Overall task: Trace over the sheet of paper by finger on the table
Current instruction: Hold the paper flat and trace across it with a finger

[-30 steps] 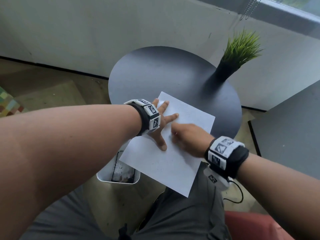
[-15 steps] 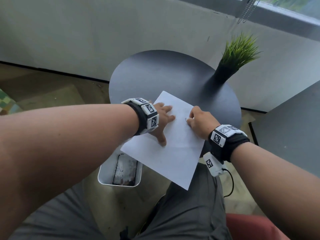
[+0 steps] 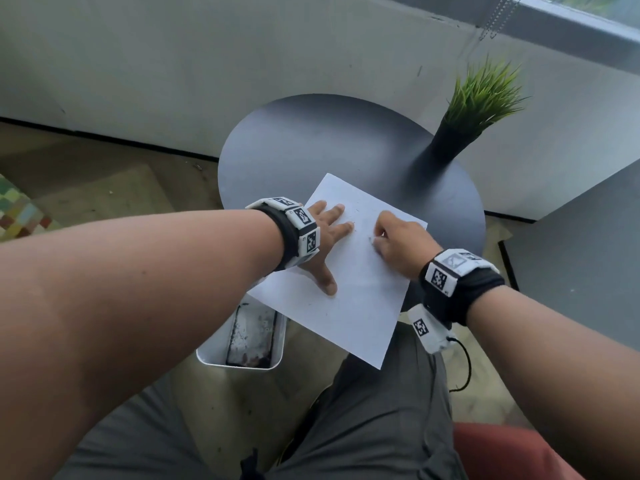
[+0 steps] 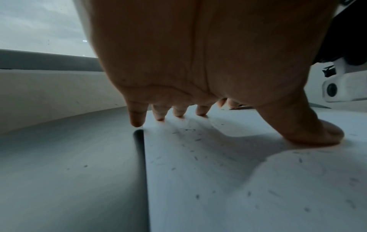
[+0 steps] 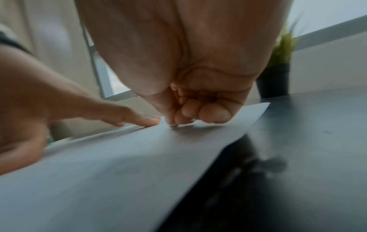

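Note:
A white sheet of paper [image 3: 360, 306] lies on the round dark table [image 3: 311, 143], its near corner hanging over the edge. My left hand [image 3: 325, 244] lies flat on the sheet's left part, fingers spread, thumb pressing down. In the left wrist view the fingertips [image 4: 158, 117] and the thumb rest on the paper [image 4: 218, 172]. My right hand [image 3: 394, 240] is on the sheet's far right part, fingers curled. In the right wrist view one fingertip of the right hand [image 5: 190, 113] touches the paper [image 5: 119, 164], close to the left hand's fingers [image 5: 139, 120].
A green grass plant in a black pot [image 3: 450, 140] stands at the table's far right. A white bin [image 3: 242, 337] sits on the floor under the near left edge. A dark grey surface [image 3: 581, 254] is to the right. My legs are below the table.
My right hand has slid from the middle of the sheet, near the left thumb, away from me to its far right part. The left hand still presses the paper down.

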### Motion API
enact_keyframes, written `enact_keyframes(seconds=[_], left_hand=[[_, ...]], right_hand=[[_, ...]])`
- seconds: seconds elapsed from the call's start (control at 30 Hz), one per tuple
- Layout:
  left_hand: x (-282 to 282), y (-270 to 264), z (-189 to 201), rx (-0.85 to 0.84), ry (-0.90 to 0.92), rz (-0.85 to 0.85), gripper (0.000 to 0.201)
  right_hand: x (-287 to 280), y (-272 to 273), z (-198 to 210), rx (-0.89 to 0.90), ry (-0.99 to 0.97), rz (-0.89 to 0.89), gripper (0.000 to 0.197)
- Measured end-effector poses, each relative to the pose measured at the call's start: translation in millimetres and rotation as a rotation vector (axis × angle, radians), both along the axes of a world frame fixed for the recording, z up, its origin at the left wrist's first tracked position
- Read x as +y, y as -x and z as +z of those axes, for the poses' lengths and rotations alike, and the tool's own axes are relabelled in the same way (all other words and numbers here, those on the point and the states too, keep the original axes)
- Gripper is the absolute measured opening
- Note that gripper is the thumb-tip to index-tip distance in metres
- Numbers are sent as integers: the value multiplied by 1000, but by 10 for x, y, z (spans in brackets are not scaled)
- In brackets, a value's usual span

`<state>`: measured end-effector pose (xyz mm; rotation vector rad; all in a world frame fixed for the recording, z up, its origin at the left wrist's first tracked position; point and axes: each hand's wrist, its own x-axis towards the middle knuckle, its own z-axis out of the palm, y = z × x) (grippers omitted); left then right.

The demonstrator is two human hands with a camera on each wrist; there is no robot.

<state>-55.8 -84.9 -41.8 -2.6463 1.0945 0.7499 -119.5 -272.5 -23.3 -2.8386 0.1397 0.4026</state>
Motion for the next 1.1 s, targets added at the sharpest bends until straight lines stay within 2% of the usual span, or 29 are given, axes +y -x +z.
enact_keyframes(seconds=[0.13,0.2,0.23,0.33,0.37,0.5,0.57,0.6,0.73,0.8,0.87,0.93,0.97,1.1], left_hand=[[7,-10,-6,4,-1,-9,140],[-3,-8,6,11,-11,-12,142],[-10,-13,3,13,-13,-8,144],[-20,-13,16,17,-29,0,147],[-20,-13,18,14,-35,-1,147],[-12,-7,19,4,-33,-13,146],[-18,2,33,-4,-37,-20,146],[-24,8,43,-4,-37,-19,146],[-23,13,62,2,-43,-5,146],[-26,7,46,2,-44,-5,146],[-25,5,33,5,-44,-3,147],[-24,9,39,6,-49,-3,147],[-28,9,38,7,-46,-3,147],[-25,21,60,2,-40,-4,143]], right_hand=[[367,290,19,62,-21,412,9],[361,315,50,87,-23,487,8],[284,254,41,67,-8,441,9],[41,58,29,-7,39,119,12],[40,63,16,-27,47,100,13],[419,419,16,42,-38,408,11],[448,485,37,71,-44,469,11],[395,425,29,57,-28,441,11],[136,128,-8,-13,18,105,11],[257,190,-9,-18,25,169,11],[450,357,-3,31,-17,355,11],[485,459,30,73,-48,453,9],[417,417,34,63,-46,433,8],[79,125,14,19,30,121,14]])
